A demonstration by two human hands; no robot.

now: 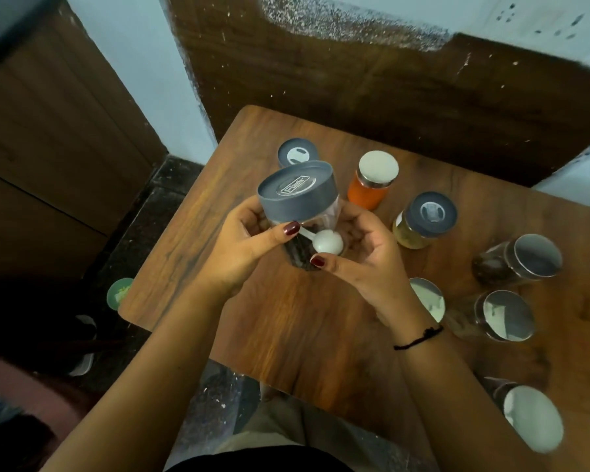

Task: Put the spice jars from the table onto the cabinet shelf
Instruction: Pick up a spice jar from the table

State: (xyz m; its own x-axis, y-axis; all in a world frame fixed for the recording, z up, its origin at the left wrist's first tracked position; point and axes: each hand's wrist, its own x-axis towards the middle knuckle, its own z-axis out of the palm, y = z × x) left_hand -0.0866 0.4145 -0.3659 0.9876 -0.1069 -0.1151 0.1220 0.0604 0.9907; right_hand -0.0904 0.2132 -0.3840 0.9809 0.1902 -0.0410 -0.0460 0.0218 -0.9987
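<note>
I hold a clear spice jar with a grey lid [297, 192] above the wooden table [286, 318], tilted toward me. Dark spice and a small white spoon [326, 241] show inside it. My left hand [242, 247] grips its left side with the thumb across the front. My right hand [365, 253] curls round its right side and bottom. On the table stand a grey-lidded jar [297, 152], an orange spice jar with a steel lid [373, 180], a yellowish jar with a grey lid [424, 219] and several steel-lidded jars [518, 258] at the right.
A dark wooden cabinet door [48, 131] stands at the left, beyond a strip of dark stone floor. Wood panelling backs the table. A green round lid [120, 292] lies on the floor by the table's left corner. A black thread band circles my right wrist.
</note>
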